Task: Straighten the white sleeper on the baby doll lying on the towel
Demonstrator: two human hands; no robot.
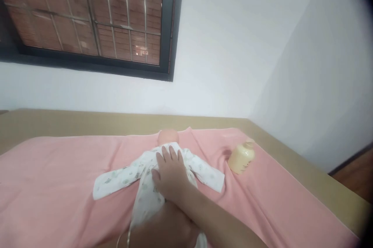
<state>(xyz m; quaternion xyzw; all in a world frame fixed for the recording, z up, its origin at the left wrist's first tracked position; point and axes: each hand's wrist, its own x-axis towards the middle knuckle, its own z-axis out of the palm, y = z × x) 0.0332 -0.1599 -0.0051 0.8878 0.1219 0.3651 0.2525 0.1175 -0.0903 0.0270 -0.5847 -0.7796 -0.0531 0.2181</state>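
A baby doll (168, 136) lies on a pink blanket (72, 151), its smooth round head toward the wall. It wears a white baby gown (125, 178) with a small green print, and both sleeves are spread out to the sides. My right hand (171, 172) rests flat on the chest of the gown, fingers slightly apart. Lower down, my left hand (171, 222) crosses under my right forearm over the lower part of the gown. Motion blurs it, and its fingers are hidden. A thin bracelet circles the left wrist.
A pale yellow bottle (241, 158) stands tilted on the blanket, right of the doll. The blanket covers a tan surface (87, 121) whose edges border a white wall (221, 65). A dark-framed window (167, 46) with metal bars is above. Brown wood (355, 170) shows at far right.
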